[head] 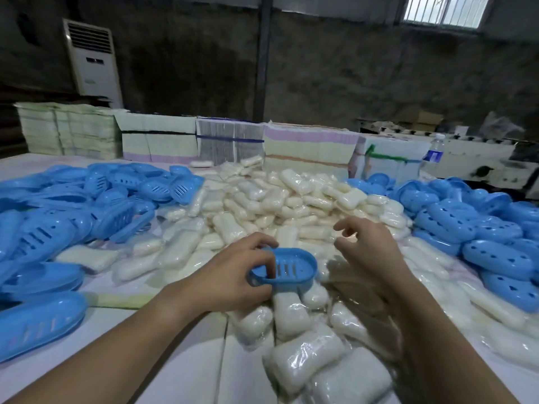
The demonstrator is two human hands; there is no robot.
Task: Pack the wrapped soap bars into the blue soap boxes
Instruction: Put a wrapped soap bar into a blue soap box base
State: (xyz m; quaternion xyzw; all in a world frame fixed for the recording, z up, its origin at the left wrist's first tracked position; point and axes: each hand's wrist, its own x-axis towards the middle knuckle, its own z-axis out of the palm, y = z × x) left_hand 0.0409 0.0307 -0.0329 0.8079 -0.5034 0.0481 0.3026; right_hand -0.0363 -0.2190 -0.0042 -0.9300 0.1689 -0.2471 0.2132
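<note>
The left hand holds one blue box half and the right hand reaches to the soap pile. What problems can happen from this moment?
1. The left hand grips the blue soap box half only at one end; the grip may slip or tilt when a bar goes in.
2. The right hand is open above loosely heaped wrapped soap bars; pulling one could make neighbours slide.
</note>
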